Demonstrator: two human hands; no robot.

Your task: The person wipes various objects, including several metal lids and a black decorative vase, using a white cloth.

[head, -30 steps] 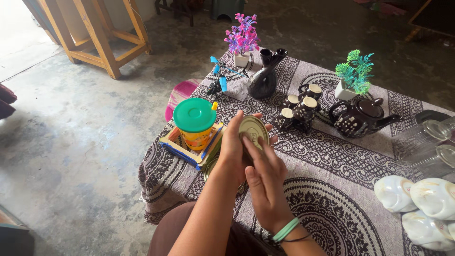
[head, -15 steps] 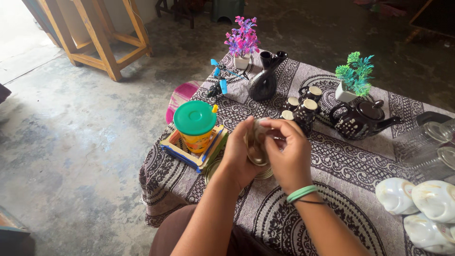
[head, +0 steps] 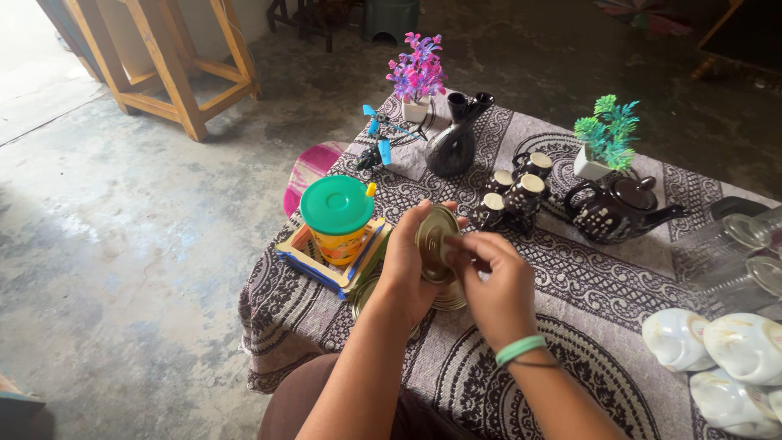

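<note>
The left hand (head: pixel 405 265) holds a round, shiny brass-coloured metal disc (head: pixel 434 236) tilted on edge above the patterned grey woven tablecloth (head: pixel 619 342), fingers curled behind it. The right hand (head: pixel 493 285) pinches the disc's near face with thumb and fingertips. More flat metal discs (head: pixel 450 298) lie stacked under the hands. Just left stands an orange plastic cup with a green lid (head: pixel 337 218).

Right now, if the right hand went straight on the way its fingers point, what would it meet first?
The right hand points left at the metal disc held up by the left hand; it appears to touch it already.
</note>
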